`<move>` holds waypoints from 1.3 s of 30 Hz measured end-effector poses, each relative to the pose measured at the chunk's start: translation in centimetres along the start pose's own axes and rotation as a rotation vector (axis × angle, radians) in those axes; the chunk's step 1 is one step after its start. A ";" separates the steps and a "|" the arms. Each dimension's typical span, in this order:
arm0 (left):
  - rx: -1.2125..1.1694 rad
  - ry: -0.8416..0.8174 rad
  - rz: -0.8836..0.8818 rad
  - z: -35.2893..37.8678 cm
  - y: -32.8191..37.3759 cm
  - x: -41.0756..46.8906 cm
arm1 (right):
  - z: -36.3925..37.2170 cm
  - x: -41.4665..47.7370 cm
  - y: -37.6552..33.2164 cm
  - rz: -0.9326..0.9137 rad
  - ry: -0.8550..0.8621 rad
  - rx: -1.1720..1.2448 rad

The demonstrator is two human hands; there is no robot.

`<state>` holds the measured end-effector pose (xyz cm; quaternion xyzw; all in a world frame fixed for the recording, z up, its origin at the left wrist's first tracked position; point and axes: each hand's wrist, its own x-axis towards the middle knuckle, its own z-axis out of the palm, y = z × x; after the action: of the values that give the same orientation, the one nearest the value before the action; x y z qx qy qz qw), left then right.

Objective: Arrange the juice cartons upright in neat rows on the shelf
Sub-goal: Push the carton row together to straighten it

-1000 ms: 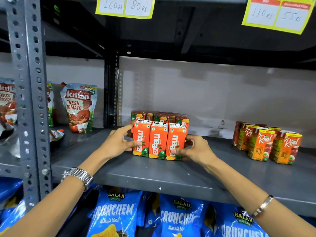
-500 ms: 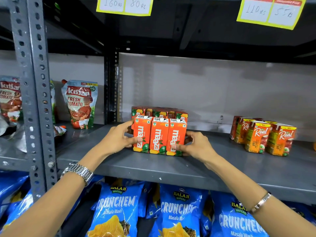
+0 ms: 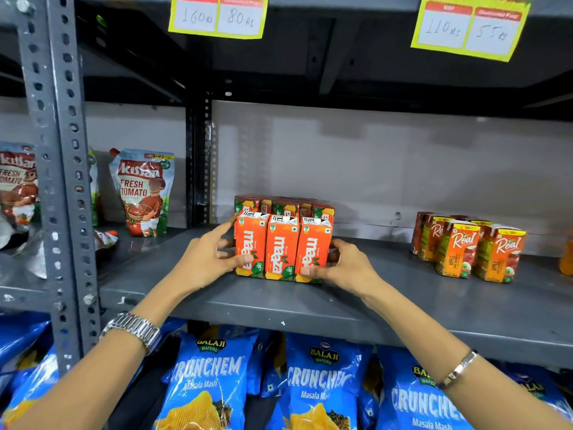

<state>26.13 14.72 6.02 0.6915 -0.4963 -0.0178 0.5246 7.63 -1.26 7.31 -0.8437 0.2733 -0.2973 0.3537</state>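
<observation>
Three orange Maaza juice cartons stand upright side by side in a front row on the grey metal shelf. A second row of the same cartons stands right behind them, mostly hidden. My left hand presses against the left end of the front row, thumb on the leftmost carton's face. My right hand presses against the right end, thumb on the rightmost carton. The row is squeezed between both hands.
Several Real apple juice cartons stand in a loose group at the shelf's right. Kissan tomato pouches sit in the left bay beyond a perforated steel upright. Blue Balaji Crunchem bags fill the shelf below. Price tags hang above.
The hands stay clamped on both ends of the front row of cartons. The camera view has shifted a little; the cartons look barely moved on the shelf.
</observation>
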 end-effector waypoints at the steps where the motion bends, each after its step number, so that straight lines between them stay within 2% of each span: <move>1: 0.022 0.013 -0.007 0.0 0.0 -0.2 | 0.0 -0.1 0.0 -0.004 -0.005 0.002; 6: 0.076 0.075 -0.037 -0.4 0.9 -1.2 | -0.6 -0.5 0.4 -0.023 -0.007 0.029; 8: 0.079 0.213 0.019 -0.4 1.9 -1.7 | -1.0 -0.7 0.7 -0.017 0.006 0.037; 11: -0.029 0.525 0.186 0.2 4.9 -2.3 | -2.2 -1.4 1.7 -0.012 0.037 0.055; 13: -0.119 0.608 0.313 1.5 7.9 -2.6 | -3.5 -2.0 2.6 -0.010 0.059 0.056; 16: -0.227 0.507 0.443 5.8 12.6 -2.3 | -6.7 -3.5 4.5 -0.043 0.175 0.039; 19: -0.329 0.336 0.465 11.7 15.5 -0.6 | -10.7 -4.7 6.5 -0.063 0.380 -0.033; 23: -0.223 0.050 0.314 21.0 17.0 3.5 | -18.0 -4.5 10.6 0.032 0.815 -0.097; 25: -0.104 -0.098 0.181 25.5 17.2 5.6 | -22.2 -3.7 13.4 0.146 0.910 -0.100; 27: -0.020 -0.159 0.060 28.4 16.9 7.4 | -25.2 -2.5 16.0 0.267 0.826 -0.133; 29: 0.017 -0.174 -0.030 30.6 16.6 8.9 | -27.0 -1.3 17.9 0.299 0.617 -0.040; 32: -0.013 -0.220 -0.055 32.6 16.2 10.4 | -27.7 0.4 19.8 0.260 0.333 0.215; 34: -0.078 -0.311 -0.054 33.5 15.9 11.0 | -27.6 1.2 20.5 0.260 0.203 0.259; 36: -0.077 -0.381 -0.048 34.1 15.6 11.3 | -27.2 1.8 21.0 0.220 0.126 0.238; 39: -0.049 -0.398 -0.028 34.4 15.8 11.3 | -26.7 2.2 21.0 0.152 0.159 0.207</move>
<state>2.50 -16.90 7.90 0.6683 -0.5801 -0.1734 0.4322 -14.72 -26.94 7.33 -0.7536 0.3313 -0.3620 0.4374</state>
